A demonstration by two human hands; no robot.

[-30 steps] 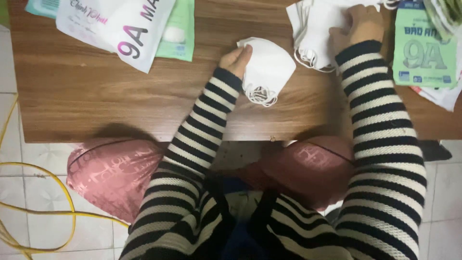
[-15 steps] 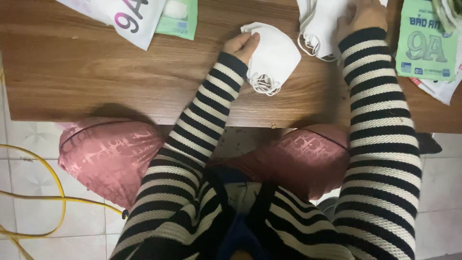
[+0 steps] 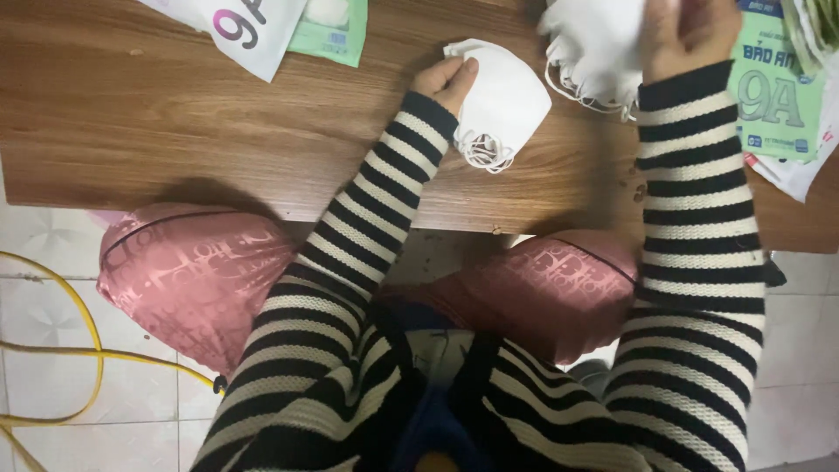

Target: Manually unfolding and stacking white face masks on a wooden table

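My left hand rests on the wooden table and grips the edge of a small stack of folded white face masks, whose ear loops bunch at the near end. My right hand lies at the top of the view on a larger pile of white masks, fingers closed on the pile. Both arms wear black-and-white striped sleeves.
Green and white mask packets lie at the table's right end, with another green packet and a white printed bag at the back left. Below the table edge are my pink-clad knees, a tiled floor and a yellow cable.
The view has tilted downward, so the table objects sit higher in frame. My left hand keeps its hold on the small mask stack; my right hand stays on the larger pile.
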